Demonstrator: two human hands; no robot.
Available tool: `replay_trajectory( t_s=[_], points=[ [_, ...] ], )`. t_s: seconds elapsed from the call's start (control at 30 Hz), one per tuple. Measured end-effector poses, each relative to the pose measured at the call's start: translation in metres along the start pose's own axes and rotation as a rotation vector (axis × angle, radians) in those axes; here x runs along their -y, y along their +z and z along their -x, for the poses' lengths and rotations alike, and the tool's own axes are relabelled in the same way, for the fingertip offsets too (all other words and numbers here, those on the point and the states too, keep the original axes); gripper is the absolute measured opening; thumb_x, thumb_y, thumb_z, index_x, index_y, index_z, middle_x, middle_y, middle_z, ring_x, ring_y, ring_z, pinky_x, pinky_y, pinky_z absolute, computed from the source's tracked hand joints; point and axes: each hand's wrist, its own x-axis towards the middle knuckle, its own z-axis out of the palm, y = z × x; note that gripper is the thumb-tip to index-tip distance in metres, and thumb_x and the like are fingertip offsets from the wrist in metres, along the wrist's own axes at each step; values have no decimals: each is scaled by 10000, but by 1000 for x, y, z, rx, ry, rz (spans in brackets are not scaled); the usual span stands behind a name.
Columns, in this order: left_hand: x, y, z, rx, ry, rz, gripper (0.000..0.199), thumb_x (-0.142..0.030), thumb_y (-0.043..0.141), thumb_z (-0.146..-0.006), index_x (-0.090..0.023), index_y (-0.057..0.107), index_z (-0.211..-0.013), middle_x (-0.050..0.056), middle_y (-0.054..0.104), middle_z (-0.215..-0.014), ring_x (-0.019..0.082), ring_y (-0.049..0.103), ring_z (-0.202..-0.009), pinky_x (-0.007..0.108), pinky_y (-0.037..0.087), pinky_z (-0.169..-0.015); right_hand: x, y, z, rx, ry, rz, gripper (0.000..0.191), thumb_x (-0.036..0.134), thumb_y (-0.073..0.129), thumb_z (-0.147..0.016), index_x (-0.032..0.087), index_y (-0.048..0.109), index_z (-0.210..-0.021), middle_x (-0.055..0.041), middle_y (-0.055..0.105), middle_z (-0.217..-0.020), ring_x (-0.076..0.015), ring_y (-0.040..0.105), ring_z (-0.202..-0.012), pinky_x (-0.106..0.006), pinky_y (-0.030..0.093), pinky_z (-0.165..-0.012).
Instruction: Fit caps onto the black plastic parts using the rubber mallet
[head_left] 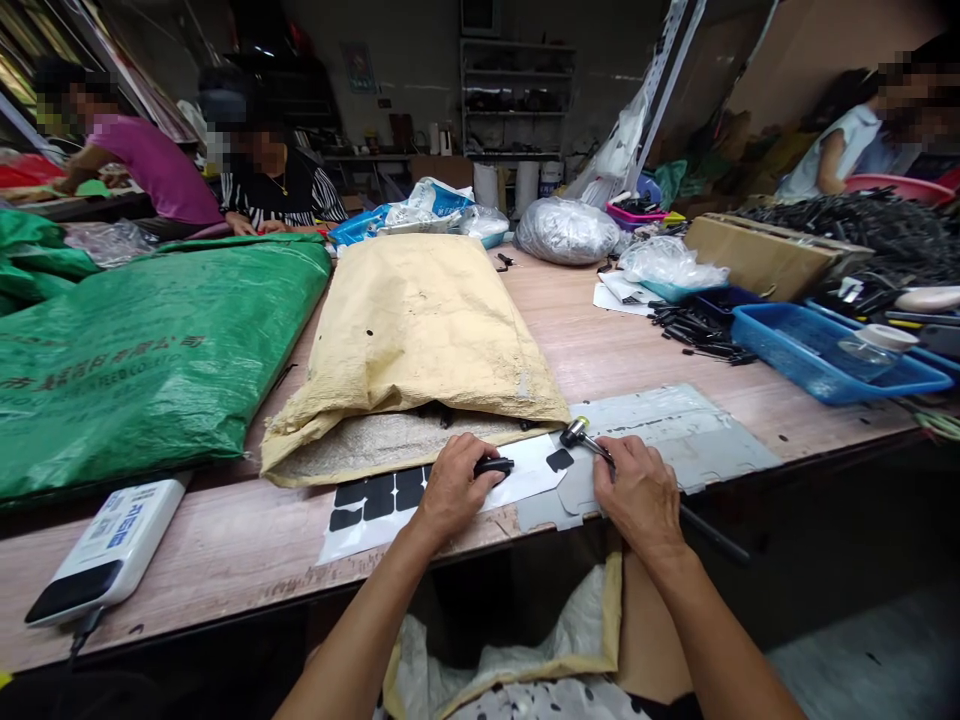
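My left hand (452, 488) is closed around a small black plastic part (495, 465), whose end sticks out past the thumb. Under that hand lies a white sheet with black stickers (379, 497). A single black piece (559, 460) lies flat on the white sheet between the hands. In my right hand (639, 490) is a small hammer (576, 432) with a metal head and a yellowish face. Its black grip extends behind the hand, over the table edge. The hammer head rests at or just above a grey taped board (697, 425); I cannot tell which.
A yellow woven sack (435, 320) with dark parts at its mouth lies ahead, beside a green sack (150, 340). A white power bank (112, 545) is at left, a blue tray (817, 365) at right. An open sack (613, 610) hangs below the edge. Several people sit nearby.
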Motion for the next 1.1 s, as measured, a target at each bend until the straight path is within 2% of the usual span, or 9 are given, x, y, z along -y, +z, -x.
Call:
replay_trajectory(
  t_s=[0.1,0.23,0.33,0.43,0.57,0.67,0.73,0.87,1.1],
  points=[
    [-2,-2,0,-19,-10,17,145,-176,718,-823,-197,674,-959,36,650,-942,209,559,-899,356,449,-844,-1,-2,-2,40,3,-3,218,223,582,-911,213,700,-1094,-69,672,-1000,-214,542,-875,-341,291,-724],
    [-6,-6,1,-44,-11,55,115,-156,672,-836,-188,695,-944,48,653,-931,216,575,-922,353,458,-845,-4,-1,-2,49,29,-32,243,242,585,-922,210,694,-1137,-66,674,-992,-217,562,-882,-340,321,-740],
    [-6,-7,1,-50,-18,88,144,-103,649,-816,-185,712,-916,48,663,-904,219,588,-939,354,462,-856,-8,0,-2,54,53,-55,197,260,577,-936,195,698,-1076,-67,671,-977,-224,577,-888,-349,356,-756],
    [-4,-6,2,-42,-37,82,173,-101,721,-745,-191,722,-892,37,668,-888,225,588,-933,364,459,-864,-7,-4,-1,52,51,-119,157,254,553,-948,186,686,-998,-75,670,-983,-235,597,-919,-355,397,-770],
    [-3,-4,2,-44,-29,68,182,-99,742,-718,-199,721,-869,26,666,-878,220,582,-924,358,456,-857,10,-20,5,-3,51,-386,180,302,513,-983,204,652,-1041,-79,669,-1023,-220,630,-923,-343,468,-789],
    [-3,-4,2,-47,-24,65,170,-115,747,-727,-202,718,-870,20,664,-857,214,577,-909,350,449,-845,32,-33,11,26,-30,-622,210,303,486,-1006,206,653,-1087,-76,680,-1009,-203,648,-955,-332,505,-854],
    [-4,-4,2,-43,-25,63,173,-119,753,-722,-203,714,-868,16,660,-841,211,575,-896,344,442,-832,47,-38,16,61,-74,-689,232,281,482,-1012,212,659,-1145,-72,693,-1028,-195,657,-978,-323,514,-881],
    [-4,-4,2,-38,-33,54,159,-119,760,-696,-202,678,-805,6,644,-797,200,562,-840,330,430,-783,67,-41,23,97,-149,-691,325,230,458,-1017,229,627,-1294,-74,699,-1070,-188,671,-979,-312,526,-880],
    [-5,-4,2,-42,-17,39,134,-124,725,-691,-200,632,-750,3,625,-776,193,544,-811,321,419,-752,74,-33,31,107,-213,-511,396,196,406,-1029,258,617,-1358,-45,647,-909,-164,659,-817,-277,513,-772]
  ],
)
